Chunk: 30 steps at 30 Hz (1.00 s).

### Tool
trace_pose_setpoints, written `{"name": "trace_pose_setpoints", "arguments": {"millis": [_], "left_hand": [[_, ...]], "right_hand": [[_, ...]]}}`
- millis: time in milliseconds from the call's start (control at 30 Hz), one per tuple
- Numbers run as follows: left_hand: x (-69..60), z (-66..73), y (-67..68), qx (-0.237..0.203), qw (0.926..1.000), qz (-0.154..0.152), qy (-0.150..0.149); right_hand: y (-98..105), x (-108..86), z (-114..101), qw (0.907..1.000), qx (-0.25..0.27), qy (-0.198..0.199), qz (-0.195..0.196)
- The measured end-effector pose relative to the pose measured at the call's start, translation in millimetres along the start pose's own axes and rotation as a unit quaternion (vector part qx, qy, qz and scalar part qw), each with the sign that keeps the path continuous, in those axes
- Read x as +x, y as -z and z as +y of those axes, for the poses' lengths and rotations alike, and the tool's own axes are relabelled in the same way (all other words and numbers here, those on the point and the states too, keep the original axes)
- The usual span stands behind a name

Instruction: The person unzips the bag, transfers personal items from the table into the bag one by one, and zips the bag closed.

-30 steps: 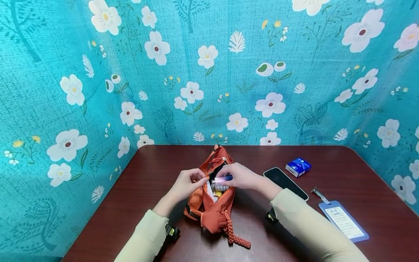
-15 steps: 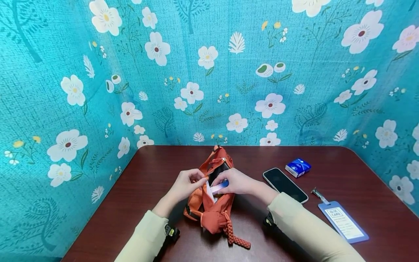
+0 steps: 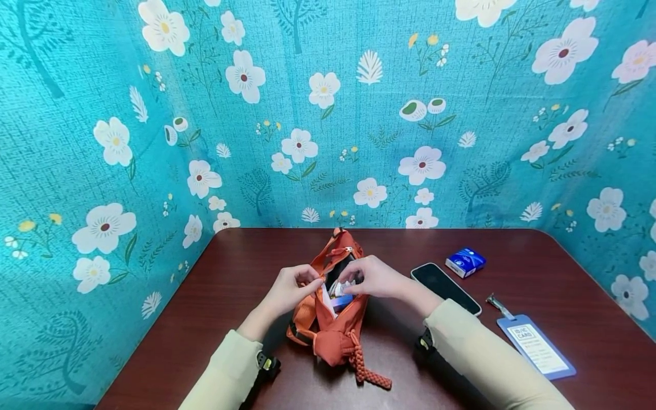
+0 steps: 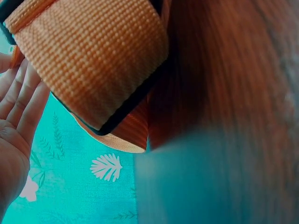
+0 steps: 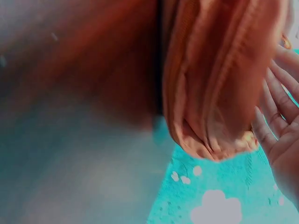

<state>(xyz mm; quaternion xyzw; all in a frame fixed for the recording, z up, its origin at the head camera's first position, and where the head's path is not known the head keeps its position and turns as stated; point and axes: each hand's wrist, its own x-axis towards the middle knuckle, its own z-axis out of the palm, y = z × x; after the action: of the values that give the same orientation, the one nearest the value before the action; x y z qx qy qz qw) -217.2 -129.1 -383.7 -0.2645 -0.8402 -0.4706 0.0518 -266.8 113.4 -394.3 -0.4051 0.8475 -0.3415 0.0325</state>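
An orange-red bag [image 3: 334,348] lies on the table with its zipped mouth spread apart. My left hand [image 3: 289,290] pinches the left edge of that mouth, and in the left wrist view its fingers stand beside a wide orange strap [image 4: 98,60]. My right hand [image 3: 376,278] reaches into the mouth from the right. Between its thumb and fingertips is a small clear, shiny thing [image 3: 342,288], its kind too small to tell. Just below it in the bag lies a blue-and-pink thing [image 3: 342,302]. The right wrist view shows the bag's side [image 5: 219,84] next to my fingers.
Right of the bag lie a dark-screened phone [image 3: 446,288], a small blue box [image 3: 465,262] and a blue ID card holder [image 3: 537,346] with a metal clip. A braided orange cord [image 3: 370,373] trails from the bag's near end. Floral cloth [image 3: 307,114] hangs behind the table.
My right hand has let go of the blue-and-pink thing, which now sits lower in the bag. Its fingertips have come to the clear thing. My left hand stays on the bag's edge.
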Motion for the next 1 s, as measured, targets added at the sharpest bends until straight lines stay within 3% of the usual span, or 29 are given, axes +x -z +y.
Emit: {"name": "trace_pose_setpoints", "arguments": {"millis": [267,400,500,600,800,1000], "left_hand": [[-1.4,-1.0,0.6,0.001,1.0000,0.001,0.008],[3.4,-22.0,-5.7,0.004,0.9999,0.008,0.013],[5.7,-32.0,-10.3,0.009,0.9996,0.013,0.023],[4.5,-27.2,-9.9,0.008,0.9995,0.014,0.026],[5.7,-35.9,-10.7,0.004,0.9997,0.008,0.023],[5.6,-40.2,-8.9,0.001,0.9998,0.004,0.017]], "right_hand": [[31.7,2.4,12.5,0.9980,-0.007,-0.028,0.055],[39.9,6.3,20.2,0.9959,-0.019,-0.039,0.079],[40.2,11.3,26.1,0.9944,-0.025,-0.046,0.092],[37.0,18.1,31.9,0.9935,-0.045,-0.047,0.093],[30.3,27.8,34.2,0.9920,-0.090,-0.052,0.072],[26.0,32.4,35.1,0.9922,-0.083,-0.052,0.077]]}}
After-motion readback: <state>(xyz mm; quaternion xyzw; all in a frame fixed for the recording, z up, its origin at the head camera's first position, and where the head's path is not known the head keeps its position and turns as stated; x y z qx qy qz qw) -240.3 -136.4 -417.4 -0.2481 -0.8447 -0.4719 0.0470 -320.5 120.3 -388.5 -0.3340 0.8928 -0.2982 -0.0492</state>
